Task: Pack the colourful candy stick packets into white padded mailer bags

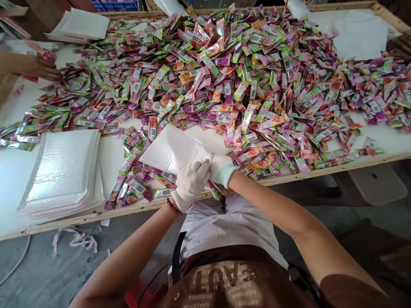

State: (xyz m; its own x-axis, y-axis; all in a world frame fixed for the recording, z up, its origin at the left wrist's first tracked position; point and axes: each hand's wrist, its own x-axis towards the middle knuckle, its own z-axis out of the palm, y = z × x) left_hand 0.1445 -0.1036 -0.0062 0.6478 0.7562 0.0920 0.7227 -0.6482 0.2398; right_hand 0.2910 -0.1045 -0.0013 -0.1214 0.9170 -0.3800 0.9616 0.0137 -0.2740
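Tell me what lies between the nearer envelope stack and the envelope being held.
A bare strip of white table, then loose sachets; the head view shows both.

"What are those narrow, multicoloured printed sachets point(205, 90) made of?"

"Glossy plastic-looking film, creased, with bright highlights."

"And the flat white padded mailer point(170, 147)?"

"Shiny plastic by its look, with a slightly bumpy skin. The stack of flat white padded mailers point(66, 158) has the same wet-looking gloss and bubbled texture."

"The gloves?"

"Matt, soft-looking white cloth gloves point(190, 184), with a pale green cloth cuff point(226, 173)."

"The tabletop?"

"A smooth white tabletop point(112, 152) with faint sheen, edged by a rough, matt, light-brown wooden rail point(77, 219)."
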